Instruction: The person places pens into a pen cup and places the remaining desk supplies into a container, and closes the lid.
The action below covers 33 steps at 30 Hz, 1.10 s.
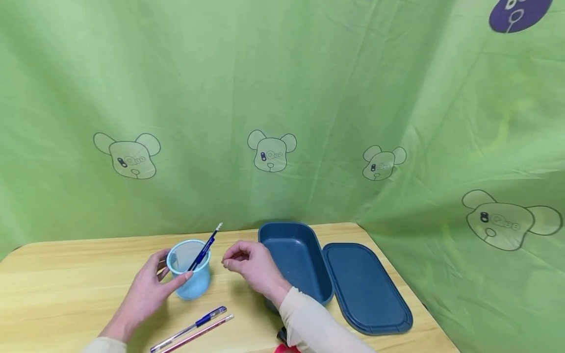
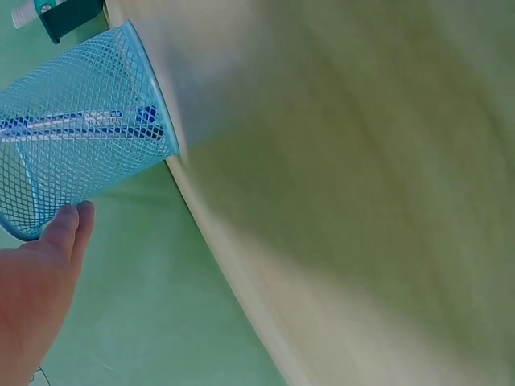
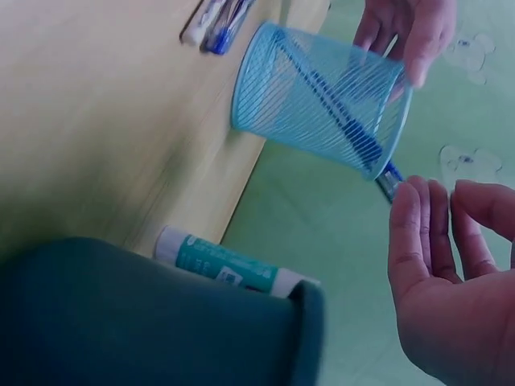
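Note:
A light blue mesh pen cup (image 1: 192, 282) stands on the table, with a blue pen (image 1: 205, 253) and a dark pencil (image 1: 215, 232) leaning in it. My left hand (image 1: 147, 289) holds the cup by its rim, thumb at the front and fingers at the far left side. To the right of the cup, my right hand (image 1: 253, 267) hovers with loosely bent fingers and holds nothing; in the right wrist view its fingertips (image 3: 412, 197) are near the pen tops. In front of the cup lie a clear pen with a blue grip (image 1: 190, 329) and a pink pencil (image 1: 198, 335).
A dark blue box (image 1: 293, 250) stands right of the cup, partly behind my right forearm. Its flat lid (image 1: 368, 289) lies beside it. A glue stick (image 3: 225, 264) shows by the box. Something red (image 1: 287, 348) peeks out at the bottom edge. Green cloth (image 1: 282, 88) hangs behind.

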Each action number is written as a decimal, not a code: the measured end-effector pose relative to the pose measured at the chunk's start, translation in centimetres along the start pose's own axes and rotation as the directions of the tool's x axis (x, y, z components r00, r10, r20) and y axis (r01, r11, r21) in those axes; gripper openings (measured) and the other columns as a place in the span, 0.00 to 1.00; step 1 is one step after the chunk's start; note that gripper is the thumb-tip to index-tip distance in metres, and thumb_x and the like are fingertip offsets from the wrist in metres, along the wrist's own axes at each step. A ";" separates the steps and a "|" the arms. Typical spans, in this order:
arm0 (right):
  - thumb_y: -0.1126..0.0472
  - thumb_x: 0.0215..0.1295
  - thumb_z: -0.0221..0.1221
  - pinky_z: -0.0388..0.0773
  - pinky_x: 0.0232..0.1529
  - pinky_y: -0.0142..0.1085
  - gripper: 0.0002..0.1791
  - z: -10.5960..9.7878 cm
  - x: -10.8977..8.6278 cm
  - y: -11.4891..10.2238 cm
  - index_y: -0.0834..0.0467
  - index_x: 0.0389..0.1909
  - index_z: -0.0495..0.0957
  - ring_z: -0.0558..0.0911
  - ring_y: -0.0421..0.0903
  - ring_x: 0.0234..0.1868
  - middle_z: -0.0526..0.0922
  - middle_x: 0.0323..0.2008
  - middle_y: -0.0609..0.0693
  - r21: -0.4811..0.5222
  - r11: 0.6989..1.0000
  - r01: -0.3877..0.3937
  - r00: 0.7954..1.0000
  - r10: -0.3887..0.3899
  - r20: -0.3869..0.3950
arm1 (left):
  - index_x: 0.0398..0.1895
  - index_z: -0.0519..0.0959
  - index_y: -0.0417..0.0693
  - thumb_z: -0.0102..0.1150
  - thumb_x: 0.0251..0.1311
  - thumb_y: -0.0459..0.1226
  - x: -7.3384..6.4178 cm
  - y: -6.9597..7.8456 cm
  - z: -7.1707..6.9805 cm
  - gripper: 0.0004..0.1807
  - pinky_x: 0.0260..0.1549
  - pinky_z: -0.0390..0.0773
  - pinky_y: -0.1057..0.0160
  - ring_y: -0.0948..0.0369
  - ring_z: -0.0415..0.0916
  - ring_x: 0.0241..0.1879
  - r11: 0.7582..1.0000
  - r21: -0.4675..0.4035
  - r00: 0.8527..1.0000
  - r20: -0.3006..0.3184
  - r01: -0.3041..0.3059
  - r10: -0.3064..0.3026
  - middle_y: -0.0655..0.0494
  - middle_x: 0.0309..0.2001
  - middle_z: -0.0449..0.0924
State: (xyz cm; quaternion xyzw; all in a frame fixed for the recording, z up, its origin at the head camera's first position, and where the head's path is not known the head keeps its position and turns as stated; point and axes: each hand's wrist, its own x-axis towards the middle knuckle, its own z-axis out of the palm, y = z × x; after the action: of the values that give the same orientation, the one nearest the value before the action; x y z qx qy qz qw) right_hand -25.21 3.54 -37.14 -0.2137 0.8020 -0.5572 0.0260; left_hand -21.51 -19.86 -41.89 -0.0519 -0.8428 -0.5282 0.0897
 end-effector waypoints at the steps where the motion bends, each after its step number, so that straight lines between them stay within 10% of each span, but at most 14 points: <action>1: 0.63 0.52 0.63 0.76 0.29 0.31 0.02 0.0 -0.3 -0.1 0.54 0.27 0.80 0.78 0.42 0.29 0.80 0.26 0.44 -0.016 1.000 0.003 1.000 -0.003 0.011 | 0.62 0.53 0.32 0.65 0.44 0.53 0.0 0.0 0.0 0.50 0.57 0.62 0.49 0.43 0.58 0.58 1.000 -0.002 1.000 -0.001 0.000 0.000 0.36 0.58 0.59; 21: 0.62 0.49 0.65 0.73 0.28 0.26 0.07 1.3 -4.3 0.6 0.50 0.27 0.78 0.73 0.34 0.27 0.75 0.24 0.38 -0.260 0.965 -0.020 0.957 0.094 0.274 | 0.62 0.55 0.34 0.64 0.44 0.53 -0.2 -0.3 -0.3 0.49 0.55 0.65 0.49 0.45 0.60 0.57 1.000 0.016 1.000 -0.007 -0.027 0.027 0.38 0.57 0.62; 33: 0.60 0.48 0.66 0.70 0.32 0.26 0.08 2.4 -4.9 2.0 0.48 0.30 0.79 0.70 0.33 0.29 0.73 0.27 0.36 -0.516 0.855 0.044 0.941 0.138 0.310 | 0.62 0.55 0.33 0.64 0.44 0.54 0.0 -0.5 -0.1 0.48 0.54 0.65 0.49 0.45 0.61 0.56 0.999 0.031 0.999 -0.016 -0.040 0.041 0.38 0.56 0.62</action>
State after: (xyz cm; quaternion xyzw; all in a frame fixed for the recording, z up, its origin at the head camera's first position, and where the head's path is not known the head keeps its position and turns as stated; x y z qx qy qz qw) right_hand -20.71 3.87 -40.83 -0.2848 0.9102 -0.2765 0.1180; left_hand -21.59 -20.16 -42.26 -0.0631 -0.8487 -0.5139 0.1082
